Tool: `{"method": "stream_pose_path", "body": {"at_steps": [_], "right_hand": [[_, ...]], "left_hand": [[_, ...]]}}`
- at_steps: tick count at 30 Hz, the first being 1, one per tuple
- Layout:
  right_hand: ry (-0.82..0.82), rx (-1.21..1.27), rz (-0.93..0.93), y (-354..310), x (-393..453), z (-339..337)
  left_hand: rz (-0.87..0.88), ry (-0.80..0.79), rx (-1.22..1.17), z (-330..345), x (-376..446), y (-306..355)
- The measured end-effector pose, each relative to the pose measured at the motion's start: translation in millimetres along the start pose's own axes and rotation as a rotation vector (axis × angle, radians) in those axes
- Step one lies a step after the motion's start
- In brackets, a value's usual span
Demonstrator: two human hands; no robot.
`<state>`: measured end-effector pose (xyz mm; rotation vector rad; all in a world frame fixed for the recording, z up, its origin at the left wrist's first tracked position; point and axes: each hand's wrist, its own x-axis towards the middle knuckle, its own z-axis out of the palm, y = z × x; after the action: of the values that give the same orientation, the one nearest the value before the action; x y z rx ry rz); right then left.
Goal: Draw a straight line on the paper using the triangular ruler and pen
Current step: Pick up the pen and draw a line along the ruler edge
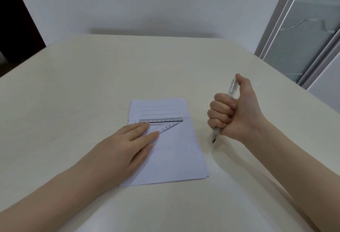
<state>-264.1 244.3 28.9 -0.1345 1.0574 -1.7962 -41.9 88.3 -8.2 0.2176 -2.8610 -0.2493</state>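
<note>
A white sheet of paper [174, 154] lies in the middle of the table, with three thin lines drawn across its top part. A clear triangular ruler [166, 123] rests flat on the paper just below those lines, its long scale edge facing away from me. My left hand [128, 145] lies flat on the paper, its fingertips pressing the ruler's left part. To the right of the paper, above the bare table, my right hand [233, 110] is closed in a fist around a clear pen [223, 110]. The pen's tip points down and my thumb rests on its top end.
The cream table [92, 84] reaches back to a white wall. A glass door with a grey frame [298, 35] stands at the right, and a dark opening [16, 20] at the far left.
</note>
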Motion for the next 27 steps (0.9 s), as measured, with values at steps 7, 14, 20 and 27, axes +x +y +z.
{"method": "stream_pose_path", "body": {"at_steps": [7,14,20,27], "right_hand": [[0.008,-0.006,-0.031,1.7,0.4,-0.3],[-0.013,-0.068,-0.039,1.8,-2.0,3.2],[-0.033,-0.27,-0.252,6.2,-1.6,5.1],[-0.076,-0.261,-0.302,9.2,0.9,3.7]], "left_hand": [[-0.004,-0.002,-0.008,-0.4,-0.3,1.1],[0.006,-0.009,-0.014,-1.9,-1.1,1.2],[-0.005,-0.025,-0.024,-4.1,-1.7,1.4],[-0.003,-0.021,-0.024,-3.8,-3.4,-0.1]]}}
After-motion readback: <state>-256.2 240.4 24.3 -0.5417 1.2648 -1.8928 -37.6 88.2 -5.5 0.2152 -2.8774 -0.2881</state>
